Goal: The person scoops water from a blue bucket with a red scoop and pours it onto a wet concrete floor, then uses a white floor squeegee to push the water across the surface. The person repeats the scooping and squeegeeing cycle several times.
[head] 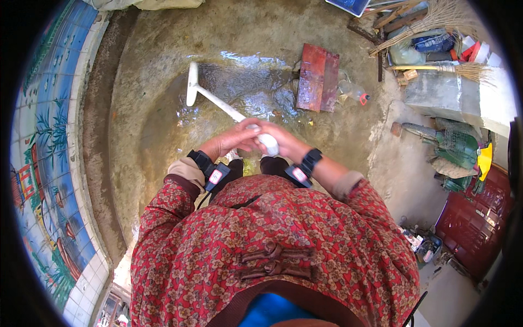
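Both my hands meet around the upper part of a long white-handled tool with a T-shaped head [220,105], whose exact kind I cannot tell. My left hand [233,139] grips the handle from the left, its fingers partly hidden by the overlap. Against it, my right hand [278,137] wraps the handle near its thick rounded end. The white crosspiece is at the upper left, by the edge of a puddle [253,88] on the concrete floor. Black straps with small boxes are on both wrists.
A reddish wooden board [318,77] lies on the wet floor, with a clear plastic bottle [353,90] beside it. A twig broom [421,26] and clutter fill the upper right. Along the left runs a tiled wall [53,122]; a concrete block [445,92] stands right.
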`<action>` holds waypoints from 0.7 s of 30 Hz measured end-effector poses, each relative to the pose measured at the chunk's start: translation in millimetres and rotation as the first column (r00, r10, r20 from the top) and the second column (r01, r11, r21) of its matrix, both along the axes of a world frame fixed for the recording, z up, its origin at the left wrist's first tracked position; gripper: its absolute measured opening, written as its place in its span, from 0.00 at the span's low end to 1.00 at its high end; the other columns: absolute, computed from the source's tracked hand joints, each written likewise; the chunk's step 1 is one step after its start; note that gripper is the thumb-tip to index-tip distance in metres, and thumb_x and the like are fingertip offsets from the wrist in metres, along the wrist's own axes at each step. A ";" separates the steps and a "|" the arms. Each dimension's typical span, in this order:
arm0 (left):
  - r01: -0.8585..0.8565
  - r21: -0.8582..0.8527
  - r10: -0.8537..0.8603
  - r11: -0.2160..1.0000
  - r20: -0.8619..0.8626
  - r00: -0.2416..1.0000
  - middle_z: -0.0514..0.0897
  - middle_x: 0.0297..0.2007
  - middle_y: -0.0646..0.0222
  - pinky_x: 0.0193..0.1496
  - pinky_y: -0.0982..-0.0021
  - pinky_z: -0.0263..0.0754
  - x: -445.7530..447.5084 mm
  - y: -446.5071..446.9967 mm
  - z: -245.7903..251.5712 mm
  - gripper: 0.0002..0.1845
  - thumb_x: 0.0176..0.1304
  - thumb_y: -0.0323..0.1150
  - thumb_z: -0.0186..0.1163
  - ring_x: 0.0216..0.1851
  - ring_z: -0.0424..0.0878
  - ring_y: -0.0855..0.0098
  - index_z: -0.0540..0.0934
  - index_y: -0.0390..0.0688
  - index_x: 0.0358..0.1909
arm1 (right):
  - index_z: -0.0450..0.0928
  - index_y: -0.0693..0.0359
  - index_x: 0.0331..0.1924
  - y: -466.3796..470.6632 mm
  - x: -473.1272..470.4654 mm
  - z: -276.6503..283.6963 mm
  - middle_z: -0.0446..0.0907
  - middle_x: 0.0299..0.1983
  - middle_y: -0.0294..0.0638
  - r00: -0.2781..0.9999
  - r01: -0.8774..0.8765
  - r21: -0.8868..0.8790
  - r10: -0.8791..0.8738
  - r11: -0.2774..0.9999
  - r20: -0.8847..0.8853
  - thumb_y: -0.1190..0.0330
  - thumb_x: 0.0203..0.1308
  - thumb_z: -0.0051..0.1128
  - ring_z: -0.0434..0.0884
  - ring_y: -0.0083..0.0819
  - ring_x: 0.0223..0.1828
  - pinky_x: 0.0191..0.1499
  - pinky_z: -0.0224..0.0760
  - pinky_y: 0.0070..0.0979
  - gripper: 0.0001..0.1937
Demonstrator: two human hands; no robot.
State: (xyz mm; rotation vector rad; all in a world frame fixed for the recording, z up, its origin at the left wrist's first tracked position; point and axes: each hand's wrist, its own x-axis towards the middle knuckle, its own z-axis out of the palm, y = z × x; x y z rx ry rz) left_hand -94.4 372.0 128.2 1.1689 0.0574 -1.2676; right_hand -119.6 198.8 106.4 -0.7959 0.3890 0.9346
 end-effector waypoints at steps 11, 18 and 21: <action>0.133 0.082 -0.144 0.988 0.148 0.978 0.70 0.46 0.61 0.39 0.72 0.70 -14.0 -100.8 -52.5 0.43 0.52 0.55 0.55 0.42 0.71 0.72 0.51 0.39 0.62 | 0.67 0.58 0.36 -72.8 -31.3 -29.7 0.73 0.21 0.37 0.956 0.247 -0.176 -0.269 0.953 -0.115 0.64 0.58 0.42 0.73 0.24 0.14 0.13 0.67 0.19 0.08; 0.428 -0.024 -0.413 0.904 0.218 0.884 0.67 0.51 0.60 0.42 0.72 0.67 -13.4 -176.0 -23.1 0.45 0.52 0.56 0.54 0.45 0.68 0.71 0.50 0.36 0.62 | 0.67 0.55 0.37 -137.6 -67.9 14.1 0.71 0.20 0.33 0.876 0.388 -0.360 -0.461 0.848 -0.142 0.64 0.58 0.42 0.72 0.23 0.14 0.12 0.65 0.19 0.07; 0.471 -0.112 -0.423 0.875 0.300 0.855 0.67 0.51 0.61 0.43 0.73 0.66 -6.9 -175.0 -5.8 0.43 0.52 0.55 0.55 0.46 0.67 0.73 0.52 0.38 0.62 | 0.65 0.54 0.39 -137.1 -66.6 35.1 0.71 0.20 0.33 0.887 0.401 -0.299 -0.448 0.866 -0.108 0.64 0.58 0.41 0.71 0.23 0.13 0.12 0.65 0.18 0.08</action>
